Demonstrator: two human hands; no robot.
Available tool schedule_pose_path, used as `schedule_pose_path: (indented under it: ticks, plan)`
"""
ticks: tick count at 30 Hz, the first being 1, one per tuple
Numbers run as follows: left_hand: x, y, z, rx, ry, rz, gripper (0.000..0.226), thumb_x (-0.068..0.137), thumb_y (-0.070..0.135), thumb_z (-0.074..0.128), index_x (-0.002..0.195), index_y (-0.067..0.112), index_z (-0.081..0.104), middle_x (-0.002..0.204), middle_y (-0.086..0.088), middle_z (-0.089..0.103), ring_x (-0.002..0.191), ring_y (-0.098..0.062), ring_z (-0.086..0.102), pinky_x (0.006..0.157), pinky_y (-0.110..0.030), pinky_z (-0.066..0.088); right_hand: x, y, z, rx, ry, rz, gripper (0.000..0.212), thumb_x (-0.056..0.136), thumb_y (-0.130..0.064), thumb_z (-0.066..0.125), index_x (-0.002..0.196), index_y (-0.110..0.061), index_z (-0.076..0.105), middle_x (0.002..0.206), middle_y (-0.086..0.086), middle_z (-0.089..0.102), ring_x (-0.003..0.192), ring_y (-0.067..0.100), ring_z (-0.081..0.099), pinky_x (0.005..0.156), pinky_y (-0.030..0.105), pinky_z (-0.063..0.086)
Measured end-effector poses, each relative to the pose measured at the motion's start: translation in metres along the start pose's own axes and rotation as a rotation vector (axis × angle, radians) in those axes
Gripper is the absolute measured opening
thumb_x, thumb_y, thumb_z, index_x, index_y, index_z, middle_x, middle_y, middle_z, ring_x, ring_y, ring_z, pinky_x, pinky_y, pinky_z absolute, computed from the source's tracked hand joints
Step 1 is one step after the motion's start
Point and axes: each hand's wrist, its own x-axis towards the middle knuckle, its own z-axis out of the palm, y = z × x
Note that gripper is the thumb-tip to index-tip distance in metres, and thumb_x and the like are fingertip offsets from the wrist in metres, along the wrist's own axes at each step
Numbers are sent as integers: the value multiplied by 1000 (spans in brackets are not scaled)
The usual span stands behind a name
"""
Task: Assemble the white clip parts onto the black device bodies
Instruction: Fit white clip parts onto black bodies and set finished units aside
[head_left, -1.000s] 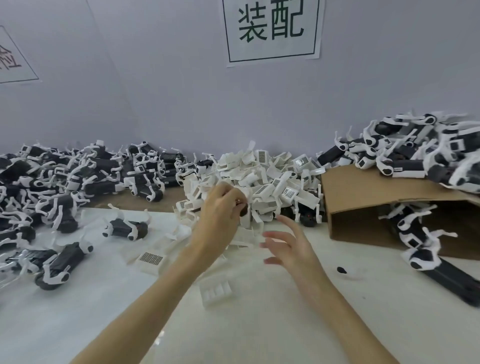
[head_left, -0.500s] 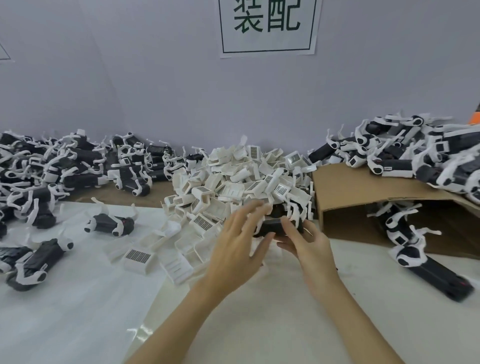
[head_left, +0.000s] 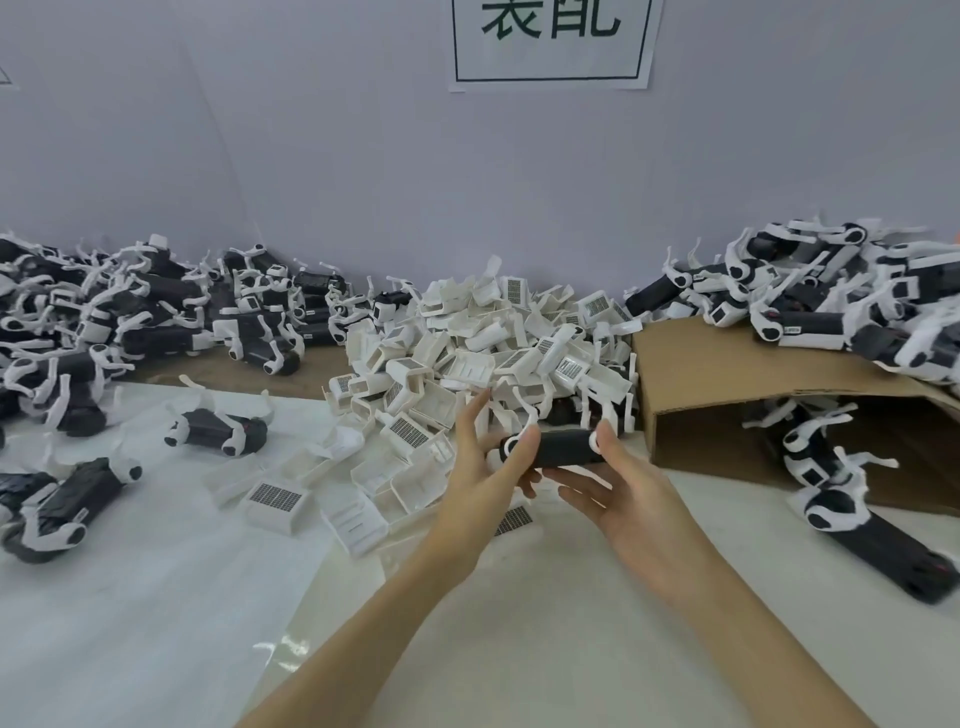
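While holding the black device body (head_left: 563, 449) level and clear of the table, choose a clip before loosening either grip, and judge which end takes it first. Far to the left of the left hand (head_left: 478, 467): heaps of bodies already fitted with white parts, not worth reaching for. Just left of that hand and below it: loose white clip parts (head_left: 275, 501) lying flat on the sheet, easier to lift than anything from the tangled clip pile (head_left: 493, 358) just beyond the fingertips. Left hand: thumb pressed on the body's left end cap, lower fingers apparently curled beneath, index raised and free. Best freed for the pick, since the other grip looks the firmer. Right hand (head_left: 639, 499): thumb on top of the body's right end, fingers cupped underneath, holding it. Turn the body so the seat faces up, then press the clip straight on, not skewed. Right of that hand: an open cardboard box (head_left: 727, 374) with more bodies.
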Motion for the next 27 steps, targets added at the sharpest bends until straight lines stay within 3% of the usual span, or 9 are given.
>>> schedule_pose_path:
  ticks: [4,9,11,13,17,20,22,24,27]
  plan:
    - [1,5,-9,72,-44,2,83,86,58,74,158,49,33,132,5,68,89,-9,73,83,-17,55,-2,8,-6,1,-64,-48,63,91,-45,64,139,-5,59,134,15,69,123,35,68,90,36,60]
    - [5,20,-26,145,-191,8,69,83,53,81,145,47,51,148,14,58,116,-17,68,100,-36,56,-11,-10,-24,-55,-276,102,59,92,-38,72,147,-27,54,127,21,71,102,33,75,74,28,62]
    - [7,24,-33,135,-294,27,66,89,37,83,148,36,54,146,8,60,120,-19,67,95,-33,57,-12,-14,-36,66,-351,180,67,87,-22,81,148,-32,56,127,28,68,96,30,74,74,26,62]
    - [9,24,-36,134,-380,47,69,93,16,83,152,34,52,150,2,56,127,-24,65,100,-38,57,-9,-16,-45,255,-409,214,80,81,0,78,151,-31,53,141,31,58,111,36,68,82,29,61]
    - [12,17,-36,115,-419,67,78,97,-16,57,153,39,53,160,4,48,123,-31,65,103,-38,56,-5,-14,-44,445,-365,195,70,76,-6,61,144,-23,61,152,29,50,127,52,54,87,42,57]
    - [16,14,-32,-159,-276,-91,61,100,5,60,150,39,56,152,-7,55,109,-30,68,93,-37,58,-3,-6,-39,328,-253,116,45,82,-12,58,123,-27,69,144,28,58,116,49,63,76,40,57]
    - [16,15,-29,-278,-190,-176,47,100,37,66,146,29,61,141,-9,65,106,-29,69,92,-41,60,-2,-2,-36,238,-247,72,47,80,-9,53,121,-28,67,140,28,61,112,47,65,77,41,58]
    - [16,14,-27,-263,-140,-224,51,99,56,65,138,23,68,130,-5,72,110,-31,69,99,-45,58,-2,1,-33,184,-289,69,57,75,-9,49,127,-24,63,143,26,58,115,50,62,85,47,57]
    - [16,15,-30,-257,-132,-283,49,94,52,75,131,21,69,118,-9,73,109,-40,68,111,-53,52,-4,4,-32,103,-354,60,67,75,-9,39,138,-17,59,149,25,53,126,56,55,102,57,50]
